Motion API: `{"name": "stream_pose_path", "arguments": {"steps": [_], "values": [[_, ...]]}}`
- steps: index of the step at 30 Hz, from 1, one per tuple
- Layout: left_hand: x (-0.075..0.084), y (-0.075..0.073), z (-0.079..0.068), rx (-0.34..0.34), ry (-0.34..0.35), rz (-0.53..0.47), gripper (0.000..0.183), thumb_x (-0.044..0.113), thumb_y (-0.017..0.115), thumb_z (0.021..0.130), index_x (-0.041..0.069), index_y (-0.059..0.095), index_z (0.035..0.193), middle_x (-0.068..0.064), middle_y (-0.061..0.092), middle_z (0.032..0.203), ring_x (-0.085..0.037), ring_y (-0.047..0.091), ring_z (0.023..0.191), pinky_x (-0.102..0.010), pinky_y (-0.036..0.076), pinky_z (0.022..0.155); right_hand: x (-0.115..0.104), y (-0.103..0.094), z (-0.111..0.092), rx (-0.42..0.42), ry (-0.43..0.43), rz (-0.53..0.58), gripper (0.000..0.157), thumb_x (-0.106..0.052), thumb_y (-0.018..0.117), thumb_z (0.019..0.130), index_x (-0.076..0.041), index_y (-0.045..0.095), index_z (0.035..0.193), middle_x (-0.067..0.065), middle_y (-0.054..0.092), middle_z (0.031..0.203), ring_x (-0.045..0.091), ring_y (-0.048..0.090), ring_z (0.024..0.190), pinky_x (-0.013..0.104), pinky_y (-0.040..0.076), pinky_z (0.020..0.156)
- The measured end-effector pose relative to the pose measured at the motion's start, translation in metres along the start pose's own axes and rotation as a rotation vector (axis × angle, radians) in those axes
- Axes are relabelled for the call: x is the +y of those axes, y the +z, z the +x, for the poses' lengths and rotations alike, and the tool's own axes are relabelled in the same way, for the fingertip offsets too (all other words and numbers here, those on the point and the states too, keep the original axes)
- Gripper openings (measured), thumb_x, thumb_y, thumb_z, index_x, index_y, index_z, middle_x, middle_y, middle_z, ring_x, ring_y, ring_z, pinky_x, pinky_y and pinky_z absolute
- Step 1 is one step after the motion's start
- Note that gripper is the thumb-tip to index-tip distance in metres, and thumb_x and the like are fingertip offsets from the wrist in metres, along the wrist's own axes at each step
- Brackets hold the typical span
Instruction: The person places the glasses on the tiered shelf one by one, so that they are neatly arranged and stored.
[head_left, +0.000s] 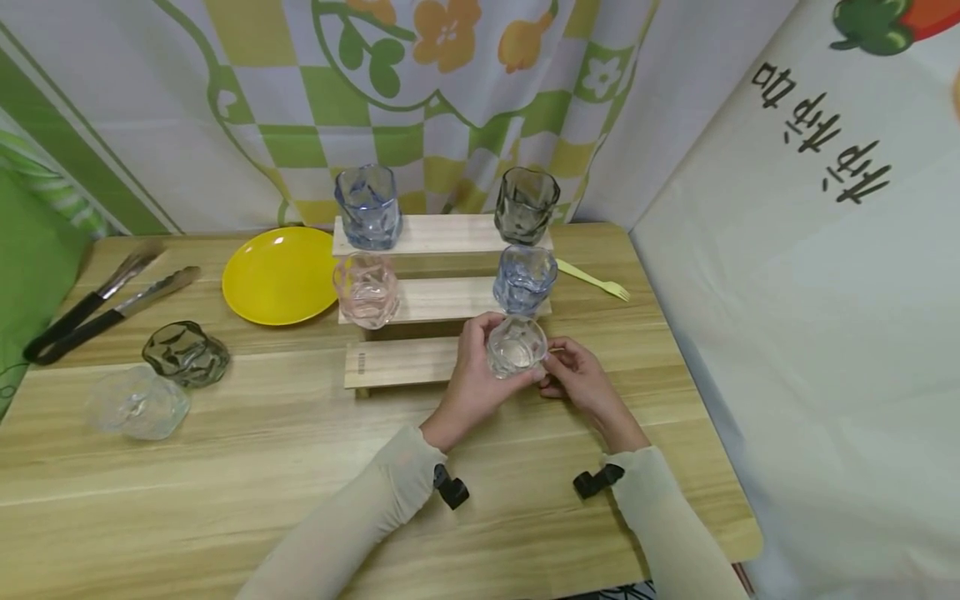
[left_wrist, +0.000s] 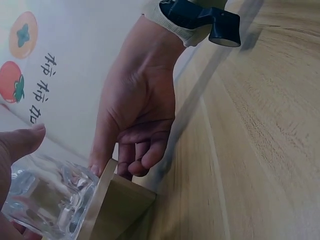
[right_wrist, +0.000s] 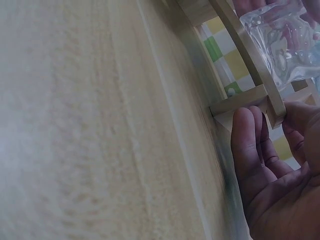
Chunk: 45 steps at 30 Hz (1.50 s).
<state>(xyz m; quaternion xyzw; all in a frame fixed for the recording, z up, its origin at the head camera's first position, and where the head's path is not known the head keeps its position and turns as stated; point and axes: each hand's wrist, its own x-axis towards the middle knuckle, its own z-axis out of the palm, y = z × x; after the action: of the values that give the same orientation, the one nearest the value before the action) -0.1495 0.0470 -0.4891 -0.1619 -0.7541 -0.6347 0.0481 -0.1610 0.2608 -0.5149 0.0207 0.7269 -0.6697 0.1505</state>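
Observation:
My left hand (head_left: 474,367) grips a clear wavy glass (head_left: 517,346) at the right end of the bottom step of a three-step wooden rack (head_left: 405,362). In the left wrist view the glass (left_wrist: 45,200) stands on or just over the board; its base contact is partly hidden. The right hand (head_left: 585,383) is at that step's right end. In the right wrist view its thumb and curled fingers pinch the board's end corner, the right hand (right_wrist: 285,185) being just beside the glass (right_wrist: 282,45).
On the rack's upper steps stand two blue glasses (head_left: 367,208) (head_left: 525,279), a pink glass (head_left: 367,292) and a grey glass (head_left: 527,204). Leftward lie a yellow plate (head_left: 279,279), tongs (head_left: 112,304), a dark glass (head_left: 187,354) and a clear glass (head_left: 142,404). A yellow fork (head_left: 596,282) lies right.

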Motion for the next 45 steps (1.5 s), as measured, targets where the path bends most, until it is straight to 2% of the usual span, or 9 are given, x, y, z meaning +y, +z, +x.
{"name": "stream_pose_path", "arguments": {"steps": [8,16,20,27,30,34,39,41,45], "values": [[0.005,-0.029,-0.015,-0.026,0.025,0.079,0.095,0.034,0.09,0.079,0.015,0.03,0.15,-0.005,0.037,0.143,-0.022,0.038,0.13,-0.049,0.039,0.107,-0.001,0.0,-0.001,-0.012,0.003,0.005,0.026,-0.009,0.056,0.106,0.005,0.052,0.127,0.009,0.067,0.102,0.022,0.069,0.078,0.038,0.061,0.069],[0.007,-0.087,-0.044,-0.063,0.078,0.113,0.047,0.021,0.079,0.091,0.014,0.058,0.132,-0.004,0.055,0.129,-0.026,0.053,0.119,-0.046,0.048,0.098,-0.002,0.0,0.0,0.005,0.016,0.012,0.024,-0.009,0.056,0.106,0.003,0.053,0.126,0.009,0.066,0.104,0.021,0.067,0.076,0.038,0.061,0.069],[0.005,-0.117,-0.061,-0.012,0.089,0.132,0.035,0.008,0.078,0.091,0.011,0.064,0.122,-0.007,0.063,0.116,-0.025,0.06,0.108,-0.041,0.051,0.093,-0.002,0.0,0.0,0.01,0.023,0.011,0.024,-0.009,0.056,0.106,0.003,0.053,0.126,0.009,0.066,0.105,0.021,0.067,0.076,0.038,0.061,0.069],[0.014,-0.18,-0.091,0.168,0.051,0.271,0.025,-0.009,0.073,0.089,0.0,0.067,0.111,-0.012,0.068,0.106,-0.018,0.063,0.098,-0.026,0.05,0.09,-0.002,0.0,-0.001,0.011,0.03,0.006,0.023,-0.011,0.056,0.106,0.001,0.053,0.126,0.01,0.065,0.106,0.024,0.067,0.078,0.039,0.061,0.07],[0.003,-0.214,-0.105,0.307,0.098,0.383,0.025,-0.009,0.075,0.087,-0.003,0.069,0.111,-0.013,0.069,0.106,-0.01,0.059,0.102,-0.019,0.044,0.093,-0.002,0.0,-0.002,0.012,0.028,0.005,0.023,-0.011,0.056,0.106,0.001,0.053,0.125,0.009,0.066,0.105,0.024,0.068,0.079,0.039,0.061,0.07],[-0.004,-0.256,-0.119,0.562,0.163,0.534,0.029,-0.002,0.078,0.084,-0.007,0.069,0.111,-0.023,0.065,0.111,-0.011,0.05,0.111,-0.022,0.031,0.099,-0.003,0.0,-0.002,0.007,0.022,0.002,0.022,-0.011,0.056,0.106,0.001,0.053,0.124,0.009,0.066,0.104,0.023,0.068,0.079,0.039,0.061,0.07],[-0.008,-0.296,-0.136,0.806,0.035,0.658,0.046,0.011,0.08,0.084,-0.004,0.062,0.123,0.004,0.051,0.129,-0.006,0.028,0.122,-0.032,0.02,0.104,-0.003,0.0,-0.002,0.008,0.021,0.004,0.021,-0.011,0.056,0.106,0.0,0.053,0.124,0.008,0.066,0.104,0.023,0.068,0.079,0.038,0.061,0.069],[-0.019,-0.31,-0.144,0.841,-0.053,0.678,0.054,0.015,0.082,0.084,0.001,0.058,0.131,0.017,0.036,0.134,-0.006,0.022,0.127,-0.034,0.019,0.106,-0.003,0.0,-0.002,0.008,0.023,0.006,0.021,-0.011,0.056,0.106,0.0,0.054,0.124,0.008,0.066,0.104,0.022,0.068,0.079,0.038,0.061,0.069],[-0.029,-0.322,-0.152,0.864,-0.183,0.65,0.067,0.02,0.085,0.083,0.011,0.051,0.14,0.019,0.028,0.131,-0.009,0.021,0.129,-0.036,0.02,0.111,-0.004,0.001,-0.002,0.007,0.028,0.011,0.021,-0.01,0.056,0.106,0.0,0.054,0.124,0.008,0.066,0.103,0.022,0.068,0.078,0.038,0.061,0.069]]}}
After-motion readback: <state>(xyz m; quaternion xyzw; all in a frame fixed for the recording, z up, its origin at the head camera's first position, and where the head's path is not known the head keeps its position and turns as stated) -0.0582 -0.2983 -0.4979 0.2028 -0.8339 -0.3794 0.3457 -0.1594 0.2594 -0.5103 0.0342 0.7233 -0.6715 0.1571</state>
